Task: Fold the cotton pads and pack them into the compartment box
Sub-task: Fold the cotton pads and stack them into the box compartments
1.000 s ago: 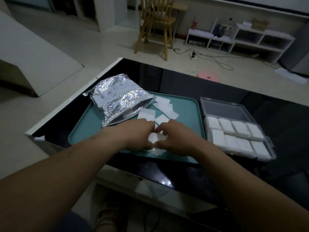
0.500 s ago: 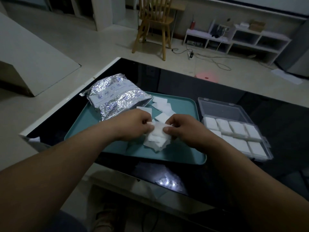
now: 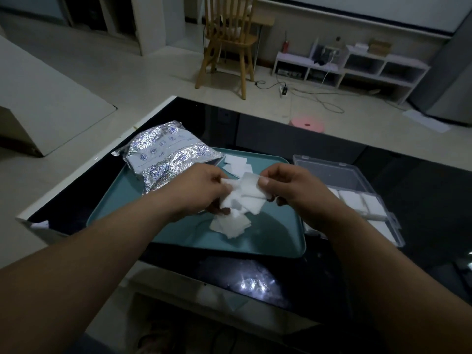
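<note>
Above the teal tray, my left hand and my right hand both pinch a bunch of white cotton pads held between them. More pads hang or lie just below the bunch over the tray. Several loose pads rest at the tray's far side. The clear compartment box stands open to the right of the tray, and folded pads fill its compartments. My right forearm hides part of the box.
A crinkled silver foil bag lies on the tray's left far corner. The tray and box sit on a glossy black table with a white edge at left. Beyond it stand a wooden chair and a low white shelf.
Both hands have lifted from the tray's near edge, raising a bunch of cotton pads into the air. The bunch now hangs between my fingertips.
</note>
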Tool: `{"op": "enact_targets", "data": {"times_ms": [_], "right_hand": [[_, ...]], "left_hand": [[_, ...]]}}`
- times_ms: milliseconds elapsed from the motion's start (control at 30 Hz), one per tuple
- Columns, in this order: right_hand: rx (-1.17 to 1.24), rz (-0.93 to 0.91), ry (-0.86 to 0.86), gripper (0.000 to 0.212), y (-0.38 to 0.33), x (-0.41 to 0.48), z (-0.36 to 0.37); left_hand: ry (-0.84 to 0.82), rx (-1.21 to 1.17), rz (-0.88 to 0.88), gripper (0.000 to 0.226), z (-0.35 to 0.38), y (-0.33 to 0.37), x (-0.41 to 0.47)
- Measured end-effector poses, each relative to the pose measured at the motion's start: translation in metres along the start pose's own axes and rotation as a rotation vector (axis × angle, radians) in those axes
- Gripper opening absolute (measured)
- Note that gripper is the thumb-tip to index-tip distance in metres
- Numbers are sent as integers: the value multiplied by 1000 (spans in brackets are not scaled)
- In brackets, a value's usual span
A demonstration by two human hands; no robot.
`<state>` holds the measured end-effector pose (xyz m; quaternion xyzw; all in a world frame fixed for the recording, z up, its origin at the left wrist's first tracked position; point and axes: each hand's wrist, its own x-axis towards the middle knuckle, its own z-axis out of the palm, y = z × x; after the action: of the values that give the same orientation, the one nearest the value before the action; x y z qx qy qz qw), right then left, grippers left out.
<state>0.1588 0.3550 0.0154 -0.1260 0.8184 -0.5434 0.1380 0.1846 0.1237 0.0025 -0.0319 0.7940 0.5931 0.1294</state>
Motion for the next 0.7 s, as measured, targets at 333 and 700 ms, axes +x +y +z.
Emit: {"op": "enact_targets", "data": {"times_ms": [333,700], "right_hand": [[-171,-65,-45,3,-6,-4,14],[57,48,303,12,-4,1,24]], "left_hand": [[-374,-143,-120,23,5,8,-9],[-130,-286,-82,20,21,2,-6]]}}
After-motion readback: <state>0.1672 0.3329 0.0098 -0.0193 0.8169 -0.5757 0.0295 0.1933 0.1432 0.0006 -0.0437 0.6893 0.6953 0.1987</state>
